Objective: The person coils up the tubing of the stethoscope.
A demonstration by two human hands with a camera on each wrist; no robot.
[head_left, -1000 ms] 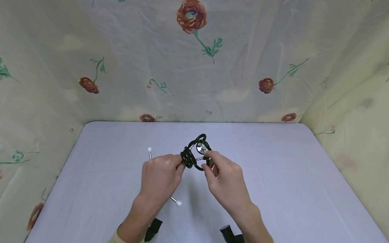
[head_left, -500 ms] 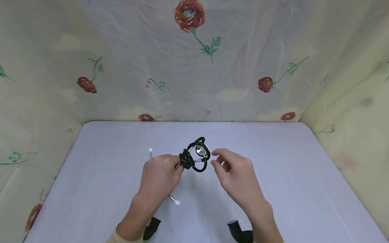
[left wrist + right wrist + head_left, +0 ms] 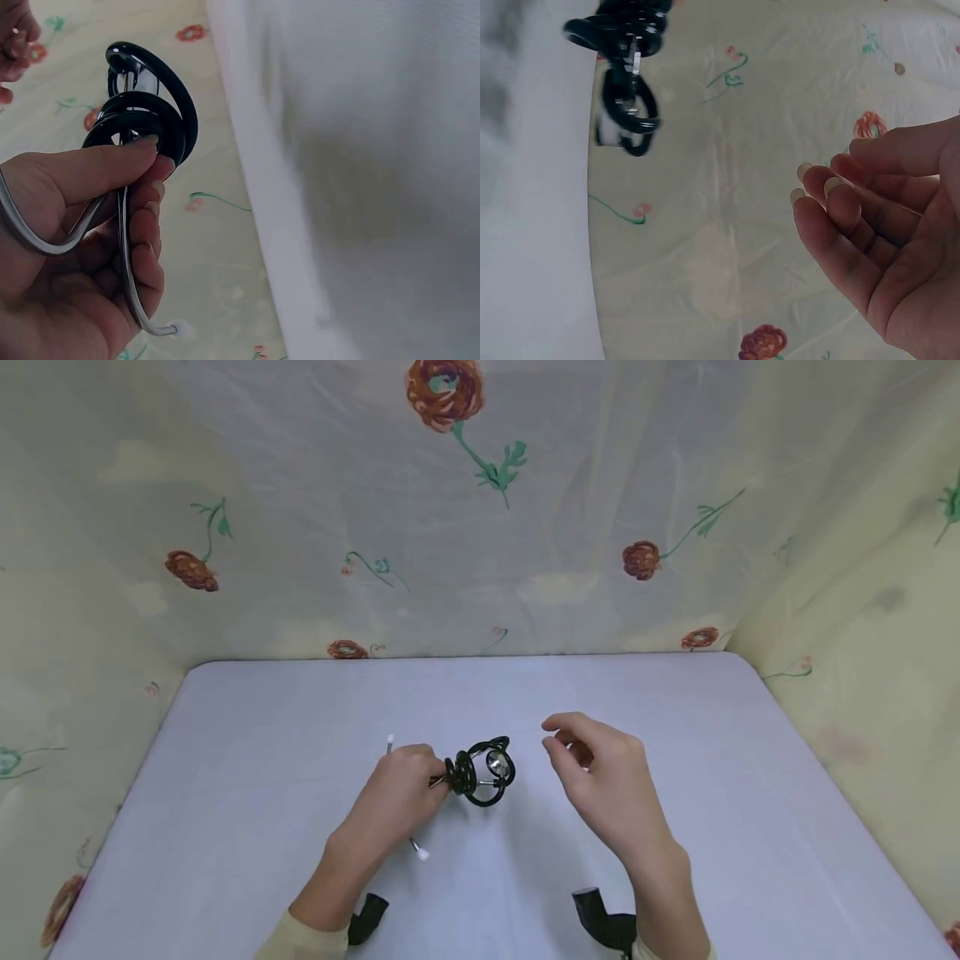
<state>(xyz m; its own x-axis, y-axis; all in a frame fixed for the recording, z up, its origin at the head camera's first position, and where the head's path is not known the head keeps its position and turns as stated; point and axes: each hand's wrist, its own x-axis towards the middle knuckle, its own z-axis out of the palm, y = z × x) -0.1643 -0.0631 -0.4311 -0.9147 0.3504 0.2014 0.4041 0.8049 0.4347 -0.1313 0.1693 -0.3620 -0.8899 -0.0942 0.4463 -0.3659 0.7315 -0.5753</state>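
Note:
A stethoscope [image 3: 465, 774] with black tubing wound in coils is held over the white table by my left hand [image 3: 401, 789]. In the left wrist view, thumb and fingers [image 3: 142, 195] pinch its metal ear tubes [image 3: 126, 247] just below the coils. The white eartips [image 3: 422, 854] stick out on either side of that hand in the head view. The round silver chestpiece [image 3: 498, 764] sits within the tubing loop at the right end. My right hand [image 3: 607, 777] hovers right of the stethoscope, apart from it, its fingers loosely bent with nothing in them.
The white-covered table [image 3: 720, 760] has rounded far corners. Behind it and at both sides hangs a pale curtain [image 3: 555, 552] printed with red-brown flowers. Black curved pieces [image 3: 603, 918] show beside each wrist at the bottom of the head view.
My right hand has let go of the tubing loop and drawn away to the right. The left hand has lowered the stethoscope a little toward the table.

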